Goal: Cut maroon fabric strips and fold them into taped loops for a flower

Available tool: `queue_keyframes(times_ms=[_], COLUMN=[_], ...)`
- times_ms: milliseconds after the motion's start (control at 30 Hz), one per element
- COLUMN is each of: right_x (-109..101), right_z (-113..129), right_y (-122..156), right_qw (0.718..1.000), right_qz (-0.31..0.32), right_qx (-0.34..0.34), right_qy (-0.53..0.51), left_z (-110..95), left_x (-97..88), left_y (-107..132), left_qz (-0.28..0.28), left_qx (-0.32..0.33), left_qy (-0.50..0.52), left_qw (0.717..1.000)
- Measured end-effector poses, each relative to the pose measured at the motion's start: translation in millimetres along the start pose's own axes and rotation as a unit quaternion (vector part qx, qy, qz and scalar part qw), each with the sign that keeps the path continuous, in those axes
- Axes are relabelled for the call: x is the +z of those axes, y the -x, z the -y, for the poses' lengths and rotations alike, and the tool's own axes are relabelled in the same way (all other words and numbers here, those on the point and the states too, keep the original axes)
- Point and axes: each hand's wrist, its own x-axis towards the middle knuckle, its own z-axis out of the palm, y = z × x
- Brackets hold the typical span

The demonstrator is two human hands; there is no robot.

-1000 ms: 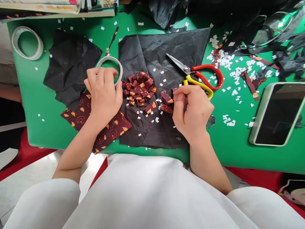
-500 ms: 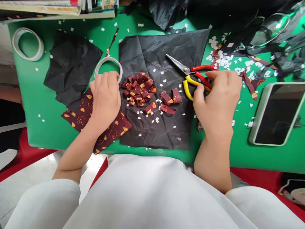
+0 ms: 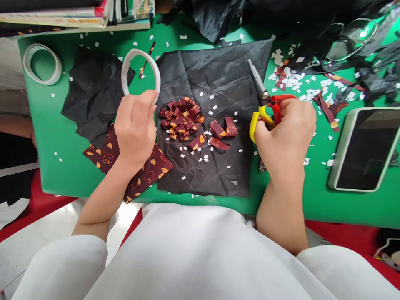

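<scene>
My left hand (image 3: 136,129) pinches the lower edge of a white tape roll (image 3: 126,68), which stands tilted up above the table. Beneath that wrist lies a maroon patterned fabric piece (image 3: 150,173). My right hand (image 3: 286,133) grips scissors (image 3: 261,89) with red and yellow handles, the blades pointing up and away. Between my hands a black sheet (image 3: 206,175) carries a ruffled maroon fabric flower (image 3: 181,118). Loose maroon strips (image 3: 218,129) and tiny white paper bits lie to the right of the flower.
Another tape roll (image 3: 57,71) lies at the left, near a crumpled black piece (image 3: 90,91). A phone (image 3: 362,150) rests at the right. White scraps (image 3: 293,79) and eyeglasses (image 3: 353,39) are at the upper right. Stacked books (image 3: 125,25) sit at the upper left of the green table (image 3: 315,200).
My left hand has raised the tape roll from the table and tilted it up. The scissors have come up in my right hand, their blades turning more upright.
</scene>
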Motion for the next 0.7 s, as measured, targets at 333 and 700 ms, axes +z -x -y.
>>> queue_keyframes(times_ms=[333, 700], right_x=[-3, -6], right_z=[23, 44], right_y=[8, 19], right_qw=[0.976, 0.946], right_qz=[-0.140, -0.113], right_qx=[-0.149, -0.277], right_qy=[-0.077, -0.124], left_z=[-9, -21], left_x=[-3.6, -1.2], left_y=[0, -2], left_qz=[-0.010, -0.037], left_qx=[0.036, 0.127], left_qy=[0.096, 0.113], left_qw=[0.995, 0.985])
